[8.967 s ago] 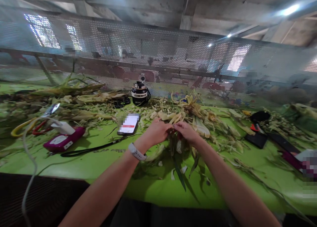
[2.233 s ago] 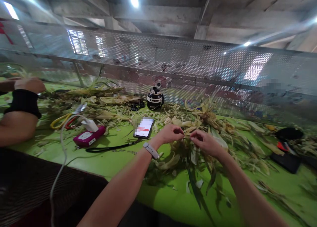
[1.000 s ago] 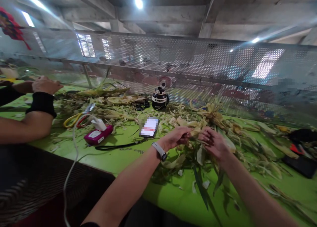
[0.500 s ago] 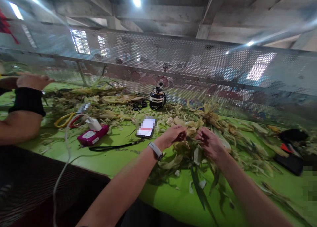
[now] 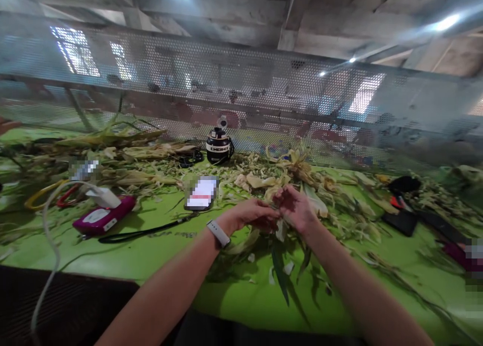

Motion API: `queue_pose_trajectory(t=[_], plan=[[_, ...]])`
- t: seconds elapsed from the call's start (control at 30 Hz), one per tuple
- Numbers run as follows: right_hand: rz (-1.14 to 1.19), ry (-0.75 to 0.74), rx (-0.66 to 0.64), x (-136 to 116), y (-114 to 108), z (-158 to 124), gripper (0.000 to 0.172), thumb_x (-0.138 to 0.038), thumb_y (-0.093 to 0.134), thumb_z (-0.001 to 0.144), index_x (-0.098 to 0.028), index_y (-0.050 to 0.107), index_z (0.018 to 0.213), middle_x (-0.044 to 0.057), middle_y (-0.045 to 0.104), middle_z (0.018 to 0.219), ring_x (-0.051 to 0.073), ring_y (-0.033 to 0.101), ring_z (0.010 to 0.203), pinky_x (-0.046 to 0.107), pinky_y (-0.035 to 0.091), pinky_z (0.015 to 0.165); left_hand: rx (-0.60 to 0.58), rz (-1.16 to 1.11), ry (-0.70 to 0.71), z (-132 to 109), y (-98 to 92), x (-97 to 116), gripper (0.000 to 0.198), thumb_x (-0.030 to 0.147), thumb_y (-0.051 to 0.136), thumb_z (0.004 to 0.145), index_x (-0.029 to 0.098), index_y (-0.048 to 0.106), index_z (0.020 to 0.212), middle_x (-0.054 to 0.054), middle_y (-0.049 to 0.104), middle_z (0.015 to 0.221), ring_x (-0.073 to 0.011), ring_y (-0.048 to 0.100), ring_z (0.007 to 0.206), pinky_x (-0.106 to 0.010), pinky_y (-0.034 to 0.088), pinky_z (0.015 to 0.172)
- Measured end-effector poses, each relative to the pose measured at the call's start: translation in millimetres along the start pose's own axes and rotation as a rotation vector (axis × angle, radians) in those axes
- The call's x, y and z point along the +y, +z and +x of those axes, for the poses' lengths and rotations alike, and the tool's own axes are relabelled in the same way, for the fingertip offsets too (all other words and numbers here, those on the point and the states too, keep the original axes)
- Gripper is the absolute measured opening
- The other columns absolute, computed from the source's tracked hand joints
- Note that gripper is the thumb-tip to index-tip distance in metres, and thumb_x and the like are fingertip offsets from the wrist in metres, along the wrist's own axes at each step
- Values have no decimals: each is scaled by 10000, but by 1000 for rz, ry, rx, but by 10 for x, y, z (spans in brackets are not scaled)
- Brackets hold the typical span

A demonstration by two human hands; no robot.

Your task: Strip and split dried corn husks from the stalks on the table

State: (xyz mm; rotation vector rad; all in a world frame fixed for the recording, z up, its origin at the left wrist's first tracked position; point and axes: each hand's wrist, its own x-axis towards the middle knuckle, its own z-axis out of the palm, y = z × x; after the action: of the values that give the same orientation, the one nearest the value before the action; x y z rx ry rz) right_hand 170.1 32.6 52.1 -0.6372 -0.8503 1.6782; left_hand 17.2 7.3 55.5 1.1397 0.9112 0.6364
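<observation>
My left hand (image 5: 256, 215), with a grey-banded watch (image 5: 218, 234) on its wrist, has its fingers drawn together just left of my right hand (image 5: 296, 208). My right hand's fingers are curled, their tips close to those of the left. Anything pinched between them is too small or hidden to name. Both hands are above a heap of corn husks; a dark green leaf (image 5: 279, 273) hangs below them. Pale yellow husks (image 5: 260, 181) lie just behind the fingers.
A black bottle (image 5: 219, 150) with its lid up stands near the perforated metal screen (image 5: 241, 94). A lit phone (image 5: 203, 192) and a purple device (image 5: 105, 216) with a white plug lie to the left. Dried husks (image 5: 139, 152) cover the back of the green table (image 5: 169, 253).
My view has turned to the right, so the co-worker's arm at left has nearly left the picture. My hands have come closer together, and the husk between them no longer shows.
</observation>
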Motion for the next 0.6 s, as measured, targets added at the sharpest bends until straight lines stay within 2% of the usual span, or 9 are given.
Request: queue_pose_trajectory(t=[0.07,0.2,0.33,0.43,0.5,0.6], plan=[[-15,-6,28,-1,13,-13,111,-264,647,748,-210,594,667,-16,641,643,128,629,649,271,539,767,46,-130,-6,23,-2,-14,213,285,777,578,120,668,655,-37,692,609,-125,613,528,-255,511,589],[5,17,30,7,42,-37,84,-266,644,742,-201,613,698,1,691,720,153,665,748,282,545,754,94,-280,-58,60,-25,-25,227,308,766,593,124,659,673,-35,682,612,-141,637,561,-276,530,602],[-10,-45,-33,-31,92,-73,135,-255,705,671,-199,586,646,-5,707,749,146,669,772,278,528,807,254,-279,45,44,-61,13,159,185,765,591,127,617,594,11,611,500,-112,591,491,-279,535,607],[-146,-137,-47,-125,92,-76,169,-284,726,653,-195,583,633,3,708,778,144,659,782,285,512,841,294,-317,141,10,-127,73,86,154,712,660,123,636,633,-29,667,592,-120,628,569,-261,536,642],[-307,-174,17,-205,52,-53,184,-307,730,647,-193,586,643,9,702,791,145,646,744,287,526,781,294,-343,212,-3,-179,104,51,156,684,695,121,649,687,-36,682,639,-108,627,574,-242,532,637],[-434,-236,181,-337,-54,6,209,-326,728,628,-198,574,687,1,686,832,138,623,681,277,534,663,369,-362,318,3,-229,115,71,195,670,718,131,641,731,-6,666,634,-84,607,547,-212,516,608]])
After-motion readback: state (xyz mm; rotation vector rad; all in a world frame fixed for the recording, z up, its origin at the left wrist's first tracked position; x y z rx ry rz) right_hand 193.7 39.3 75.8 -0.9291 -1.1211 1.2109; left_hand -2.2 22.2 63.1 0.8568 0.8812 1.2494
